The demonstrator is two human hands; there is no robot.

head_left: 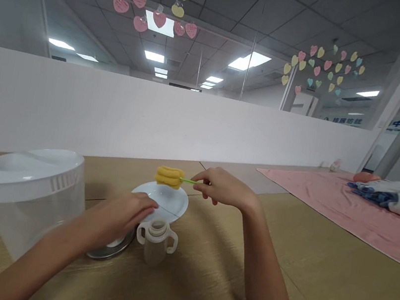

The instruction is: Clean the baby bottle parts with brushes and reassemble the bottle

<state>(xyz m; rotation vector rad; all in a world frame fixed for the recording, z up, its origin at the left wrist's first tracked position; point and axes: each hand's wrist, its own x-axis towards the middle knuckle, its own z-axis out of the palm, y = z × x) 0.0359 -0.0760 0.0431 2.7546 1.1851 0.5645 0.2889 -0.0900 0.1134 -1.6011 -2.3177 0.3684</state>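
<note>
A yellow sponge brush with a thin green handle is held up over a white plate. My right hand pinches the end of that handle between thumb and fingers. My left hand is at the plate's near left rim, its fingers closed together over the edge; the thumb's grip is partly hidden. Just in front of the plate stands a clear baby bottle with two white side handles and an uncovered mouth. Beneath my left forearm a round metal dish shows only in part.
A tall translucent bucket with a white lid stands at the left, beside my left forearm. On the right lies a pink cloth bearing crumpled clothes. A low white wall with glass above borders the table.
</note>
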